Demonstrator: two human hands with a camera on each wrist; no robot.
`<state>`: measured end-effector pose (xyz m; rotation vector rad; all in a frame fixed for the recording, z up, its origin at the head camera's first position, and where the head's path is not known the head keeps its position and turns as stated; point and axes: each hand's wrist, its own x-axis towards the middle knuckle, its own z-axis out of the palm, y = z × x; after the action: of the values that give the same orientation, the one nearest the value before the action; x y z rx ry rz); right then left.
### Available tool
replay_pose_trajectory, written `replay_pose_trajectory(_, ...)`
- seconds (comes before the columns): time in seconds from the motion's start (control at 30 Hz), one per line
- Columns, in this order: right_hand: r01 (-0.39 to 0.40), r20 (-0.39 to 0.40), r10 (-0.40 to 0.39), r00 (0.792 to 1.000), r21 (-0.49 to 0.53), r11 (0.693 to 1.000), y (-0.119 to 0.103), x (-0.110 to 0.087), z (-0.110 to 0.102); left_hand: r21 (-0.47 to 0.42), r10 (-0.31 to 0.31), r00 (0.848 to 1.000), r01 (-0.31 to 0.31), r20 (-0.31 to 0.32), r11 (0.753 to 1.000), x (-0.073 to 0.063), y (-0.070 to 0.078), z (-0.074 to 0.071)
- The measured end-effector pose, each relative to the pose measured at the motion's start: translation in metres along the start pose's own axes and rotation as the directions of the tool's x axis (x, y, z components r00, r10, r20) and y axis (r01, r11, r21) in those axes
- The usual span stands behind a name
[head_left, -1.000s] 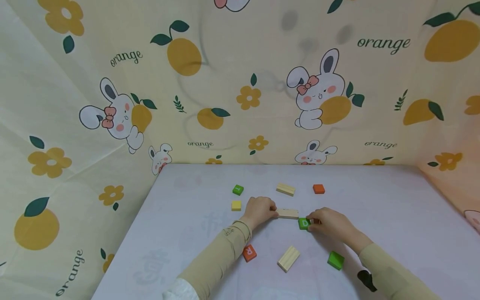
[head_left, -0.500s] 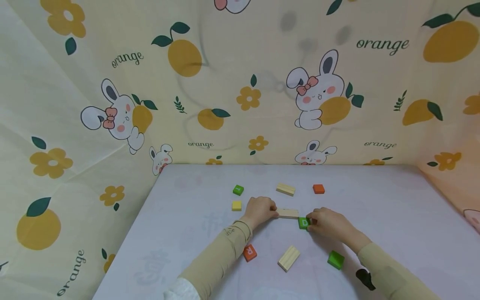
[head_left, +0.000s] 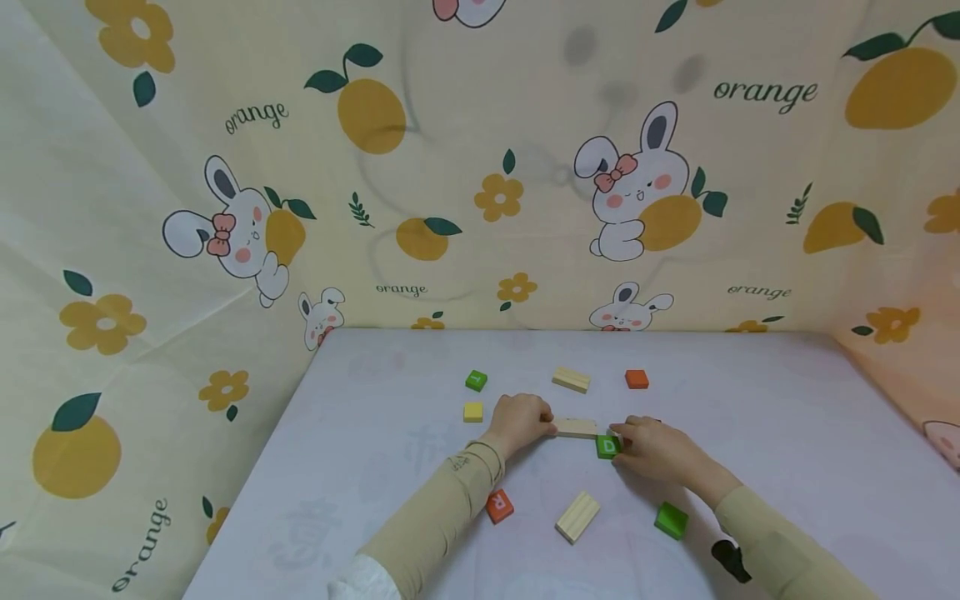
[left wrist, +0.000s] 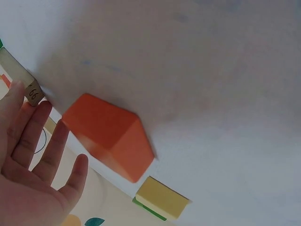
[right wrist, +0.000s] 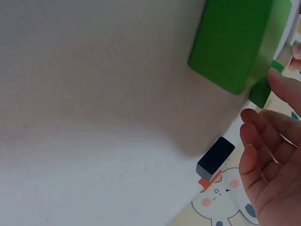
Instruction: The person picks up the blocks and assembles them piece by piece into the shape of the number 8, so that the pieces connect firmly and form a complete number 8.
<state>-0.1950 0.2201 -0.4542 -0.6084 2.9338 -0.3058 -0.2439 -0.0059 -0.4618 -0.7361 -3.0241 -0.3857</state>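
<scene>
My left hand (head_left: 520,425) pinches the left end of a pale wooden strip (head_left: 577,428) lying on the white table; in the left wrist view the strip's end (left wrist: 35,92) sits between thumb and forefinger. Touching or close to the strip's right end is a green tile (head_left: 608,447) marked with a white D. Around that tile my right hand (head_left: 663,450) has thumb and forefinger spread, a small gap showing by the forefinger. In the right wrist view the other fingers (right wrist: 251,136) are loosely bent, and the green tile (right wrist: 259,93) lies beyond the thumb tip.
Near the arms lie an orange R tile (head_left: 499,506), a wooden block (head_left: 577,517) and a green block (head_left: 672,520). Farther back are yellow (head_left: 472,412), green (head_left: 476,380), wooden (head_left: 572,379) and orange (head_left: 637,379) pieces. A dark block (right wrist: 216,157) appears in the right wrist view.
My right thumb and forefinger have parted slightly around the green D tile. The left hand and the wooden strip have stayed in place.
</scene>
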Motion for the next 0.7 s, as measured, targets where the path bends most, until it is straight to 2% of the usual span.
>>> replay_pose_trajectory(0.17, 0.001, -0.006, -0.001, 1.000, 0.029, 1.000, 0.005, -0.003, -0.004, -0.008, -0.009, 1.000, 0.009, 0.017, 1.000, 0.000, 0.001, 0.000)
replay_pose_trajectory(0.47, 0.058, -0.115, -0.057, 0.992, 0.011, 0.998, 0.024, -0.008, -0.015, -0.003, -0.010, 1.000, 0.010, 0.013, 1.000, 0.001, 0.000, 0.002)
replay_pose_trajectory(0.7, -0.010, -0.071, 0.014, 0.997, 0.058, 0.998, 0.043, -0.013, -0.023, -0.006, -0.017, 1.000, 0.017, 0.013, 1.000, 0.002, -0.001, 0.002)
